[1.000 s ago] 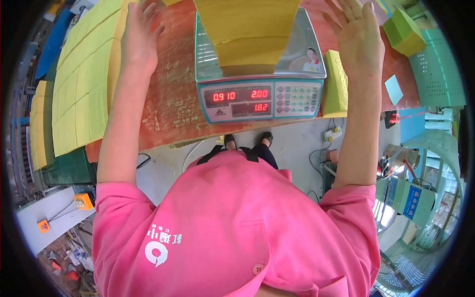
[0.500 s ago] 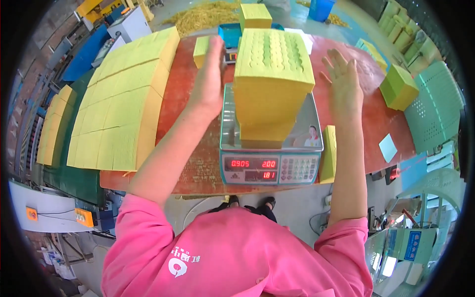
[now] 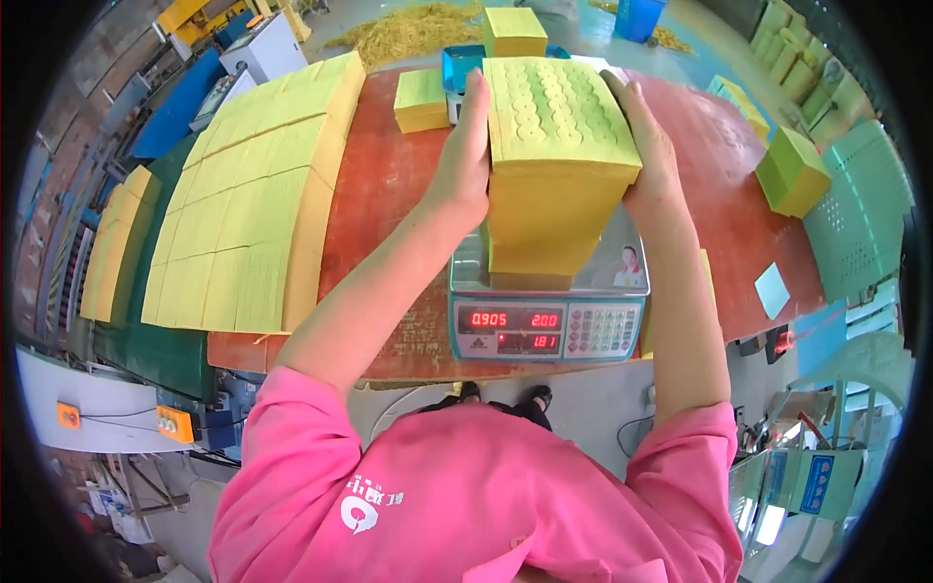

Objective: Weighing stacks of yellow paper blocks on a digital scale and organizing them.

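A tall stack of yellow paper (image 3: 559,199), its top punched with rows of curved cuts, stands on the pan of a digital scale (image 3: 607,330) with lit red digits. Flat against the stack's left side lies my left hand (image 3: 465,155), fingers pointing away from me. On the opposite side my right hand (image 3: 648,146) presses its palm to the paper, so the stack is gripped between both hands. Parts of the fingers are hidden behind the stack's edges.
Rows of yellow paper blocks (image 3: 248,204) cover the left of the red table (image 3: 389,223). Smaller yellow stacks stand behind the scale (image 3: 421,102) and at the right edge (image 3: 792,173). A pale card (image 3: 773,291) lies at the right. Another yellow block is partly hidden by my right forearm.
Both hands have closed in on the stack, the right one from well off to its side. The stack still rests on the scale, and the whole view has shifted slightly.
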The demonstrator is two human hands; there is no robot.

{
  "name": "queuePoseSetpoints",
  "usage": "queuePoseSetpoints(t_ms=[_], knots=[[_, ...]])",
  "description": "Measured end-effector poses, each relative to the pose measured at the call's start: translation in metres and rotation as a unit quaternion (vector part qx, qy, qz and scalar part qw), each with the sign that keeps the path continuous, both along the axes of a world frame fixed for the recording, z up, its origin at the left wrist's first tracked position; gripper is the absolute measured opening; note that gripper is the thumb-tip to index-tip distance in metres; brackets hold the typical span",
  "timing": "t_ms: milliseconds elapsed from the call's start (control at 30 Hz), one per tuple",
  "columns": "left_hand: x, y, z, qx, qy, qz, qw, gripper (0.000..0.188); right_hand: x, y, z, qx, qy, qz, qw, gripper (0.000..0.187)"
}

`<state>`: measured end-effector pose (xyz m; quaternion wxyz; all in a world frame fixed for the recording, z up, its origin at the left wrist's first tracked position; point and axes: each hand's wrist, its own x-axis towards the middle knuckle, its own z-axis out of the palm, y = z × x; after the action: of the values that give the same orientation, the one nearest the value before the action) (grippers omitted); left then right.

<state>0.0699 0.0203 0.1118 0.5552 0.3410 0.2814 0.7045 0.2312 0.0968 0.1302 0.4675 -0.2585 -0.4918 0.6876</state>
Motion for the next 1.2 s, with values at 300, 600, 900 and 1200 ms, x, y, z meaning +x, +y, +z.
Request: queuePoseSetpoints(t_ms=[300,600,900,1200], knots=[[0.003,-0.006,-0.003,0.095,0.188,0.105,0.972,0.078,-0.001,-0.007,-0.012,0.103,0.004,-0.134,0.986,0.062],[-0.010,0.001,-0.004,0.041,0.077,0.095,0.992,0.063,0.018,-0.008,-0.022,-0.013,0.048,-0.105,0.993,0.062],[-0.090,-0.077,-0.055,-0.042,0.173,0.356,0.917,0.056,0.125,-0.092,-0.078,0.093,0.001,-0.230,0.969,0.039],[-0.115,-0.115,-0.073,-0.132,0.232,0.372,0.889,0.059,0.159,-0.152,-0.158,-0.075,-0.025,-0.249,0.965,0.028]])
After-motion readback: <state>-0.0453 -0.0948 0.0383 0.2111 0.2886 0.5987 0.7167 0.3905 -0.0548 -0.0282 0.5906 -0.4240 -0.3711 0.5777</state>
